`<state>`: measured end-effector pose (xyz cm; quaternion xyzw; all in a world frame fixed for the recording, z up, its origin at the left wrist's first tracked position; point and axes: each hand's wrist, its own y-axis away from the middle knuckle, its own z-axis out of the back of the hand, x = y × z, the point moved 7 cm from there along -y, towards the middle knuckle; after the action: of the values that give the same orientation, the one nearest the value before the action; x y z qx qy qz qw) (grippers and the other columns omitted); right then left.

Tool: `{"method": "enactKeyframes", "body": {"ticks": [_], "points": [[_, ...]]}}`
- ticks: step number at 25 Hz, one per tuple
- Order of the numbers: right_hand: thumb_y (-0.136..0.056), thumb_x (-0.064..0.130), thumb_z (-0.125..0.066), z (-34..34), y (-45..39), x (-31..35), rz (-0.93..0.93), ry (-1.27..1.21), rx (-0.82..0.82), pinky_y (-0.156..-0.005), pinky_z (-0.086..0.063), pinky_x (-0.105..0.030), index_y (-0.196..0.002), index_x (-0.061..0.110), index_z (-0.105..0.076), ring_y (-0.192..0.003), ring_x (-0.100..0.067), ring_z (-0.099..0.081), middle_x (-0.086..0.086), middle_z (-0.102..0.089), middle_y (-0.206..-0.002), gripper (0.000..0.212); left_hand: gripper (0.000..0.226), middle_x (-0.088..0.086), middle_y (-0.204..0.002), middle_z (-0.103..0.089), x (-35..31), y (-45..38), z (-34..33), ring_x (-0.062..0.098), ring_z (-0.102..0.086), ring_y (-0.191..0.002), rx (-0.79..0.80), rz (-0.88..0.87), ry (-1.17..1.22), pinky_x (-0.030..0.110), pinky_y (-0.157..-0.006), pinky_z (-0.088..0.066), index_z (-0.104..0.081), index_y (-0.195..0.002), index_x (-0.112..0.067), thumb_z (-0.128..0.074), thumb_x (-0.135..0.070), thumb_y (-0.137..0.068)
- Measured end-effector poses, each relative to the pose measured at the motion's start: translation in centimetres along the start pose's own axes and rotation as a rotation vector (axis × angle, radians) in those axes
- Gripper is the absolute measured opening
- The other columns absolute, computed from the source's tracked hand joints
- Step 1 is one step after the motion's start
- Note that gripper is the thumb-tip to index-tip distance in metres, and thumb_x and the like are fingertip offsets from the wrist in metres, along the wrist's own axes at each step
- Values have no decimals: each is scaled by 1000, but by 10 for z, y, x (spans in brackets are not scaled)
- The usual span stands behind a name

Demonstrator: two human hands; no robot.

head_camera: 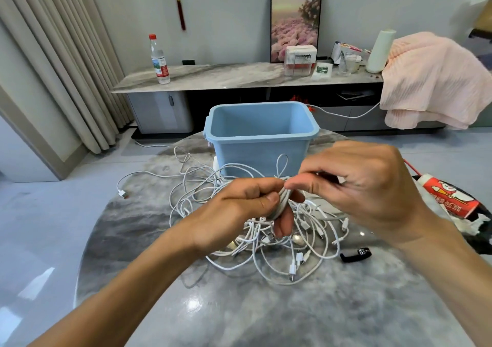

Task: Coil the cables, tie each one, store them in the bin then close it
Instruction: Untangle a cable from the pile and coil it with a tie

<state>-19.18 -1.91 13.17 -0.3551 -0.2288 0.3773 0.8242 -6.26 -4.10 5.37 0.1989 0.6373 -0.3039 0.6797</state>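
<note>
Over on the far left a clear water bottle (159,60) with a red cap stands on the long sideboard (213,76) at the back wall. Closer in, on the round marble tabletop (138,229), a loose white cable end with a USB plug (122,193) trails out from the tangled pile of white cables (300,242), which sprawls across the middle.

The left hand (247,205) has its fingers curled tight round a small coiled cable (282,200), held up just above the pile, thumb pressed on the side of the bundle. Behind it sits the light blue bin (259,133), lid off, nothing showing inside, standing on the tabletop right behind the tangle.

The right hand (362,184) comes in from the other side, thumb and forefinger pinching the top of that same coil, with a little loop of cable poking up between the two hands.

Further right there's a small black gadget (355,254) on the tabletop, a red printed packet (450,197) at the edge, and a pink blanket (431,80) draped over the sideboard end.
</note>
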Motion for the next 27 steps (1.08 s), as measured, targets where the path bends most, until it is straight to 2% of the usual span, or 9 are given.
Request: {"method": "enactKeyframes", "body": {"ticks": [3, 5, 7, 10, 14, 18, 23, 25, 27], "points": [[-85, 36, -76, -3, -1, 1, -65, -133, -9, -50, -44, -33, -73, 15, -76, -52, -11, -51, 7, -61, -58, 25, 27, 11, -84, -69, 6, -4, -2, 26, -63, -80, -91, 10, 88, 34, -84, -49, -61, -107, 3, -43, -10, -93], [-85, 35, -76, -12, -1, 10, -71, -193, 23, -49, -45, -35, -76, 16, -76, -53, -13, -57, 3, -64, -58, 21, 25, 10, -87, -71, 9, -5, -3, 23, -67, -85, -162, 0, 122, 30, -84, -52, -66, -100, -1, -46, -5, -85], [-87, 33, -75, -15, 0, 12, -98, -250, 39, -49, -46, -33, -76, 15, -75, -52, -12, -59, 5, -65, -56, 21, 24, 10, -84, -70, 8, -3, -6, 22, -66, -82, -143, -27, 135, 27, -80, -51, -68, -95, -8, -45, -3, -86], [-85, 37, -74, -9, 3, -17, -283, -305, -37, -45, -38, -30, -72, 12, -74, -45, -13, -49, 2, -61, -52, 28, 25, 14, -75, -62, 2, 0, -11, 23, -55, -70, -38, -42, 193, 28, -76, -45, -63, -104, -5, -39, -12, -97], [-84, 33, -71, -33, 19, -38, -543, -664, -143, -47, -35, -26, -70, 21, -72, -48, -8, -42, 8, -56, -52, 18, 30, 7, -63, -56, -2, -2, -7, 20, -46, -63, -66, -69, 315, 34, -76, -39, -61, -104, -2, -37, -19, -99], [-94, 39, -58, -70, 35, -34, -729, -817, -174, -52, -38, -39, -76, 12, -64, -52, -24, -46, -14, -54, -57, 33, 29, 9, -64, -58, 1, 1, -1, 18, -52, -60, -126, -89, 467, 23, -69, -44, -63, -102, -1, -40, -18, -96], [-93, 34, -60, -59, 28, -32, -698, -793, -219, -49, -34, -25, -73, 14, -61, -55, -9, -42, -1, -50, -58, 28, 28, 1, -57, -50, -1, -1, -2, 11, -43, -49, -6, -90, 607, 44, -82, -18, -63, -99, -1, -41, -17, -93], [-97, 27, -55, -65, 35, -30, -751, -793, -268, -52, -42, -22, -78, 10, -62, -57, -10, -49, -8, -56, -61, 26, 26, 2, -61, -53, 1, -1, -2, 13, -48, -54, -83, -109, 662, 45, -90, -28, -64, -99, -3, -42, -17, -94], [-102, 20, -51, -83, 47, -21, -839, -762, -253, -60, -47, -25, -91, 13, -66, -65, -9, -56, -2, -63, -70, 19, 24, 4, -69, -58, 2, -1, 6, 17, -57, -66, -202, -140, 706, 46, -96, -39, -63, -98, -5, -43, -18, -95]]}}
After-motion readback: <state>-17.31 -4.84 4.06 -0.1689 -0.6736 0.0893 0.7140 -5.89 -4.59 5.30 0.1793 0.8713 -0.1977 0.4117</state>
